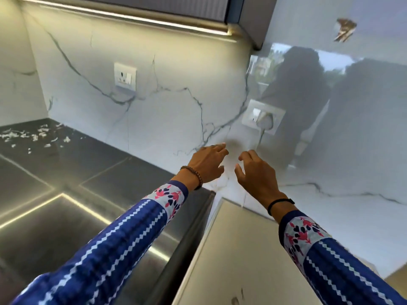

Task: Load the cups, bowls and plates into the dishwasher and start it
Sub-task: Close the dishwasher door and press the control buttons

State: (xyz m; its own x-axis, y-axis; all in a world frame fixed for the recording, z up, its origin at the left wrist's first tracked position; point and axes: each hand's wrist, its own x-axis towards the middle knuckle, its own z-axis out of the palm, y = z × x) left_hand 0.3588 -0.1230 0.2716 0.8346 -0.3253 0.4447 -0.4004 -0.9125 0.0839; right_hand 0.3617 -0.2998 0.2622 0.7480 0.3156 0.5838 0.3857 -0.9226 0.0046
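My left hand (206, 164) and my right hand (255, 172) are stretched out side by side over the white marble counter (330, 208), close to the marble back wall. Both hands hold nothing and their fingers are spread and slightly curled. Blue patterned sleeves cover both forearms. No cup, bowl, plate or dishwasher shows in this view.
A steel sink (55, 227) lies at the left below my left arm. White scraps (33, 135) litter the dark worktop behind it. A wall socket (125, 77) sits on the back wall, and a second socket with a plug (264, 117) is just beyond my hands. An overhead cabinet (198, 9) hangs above.
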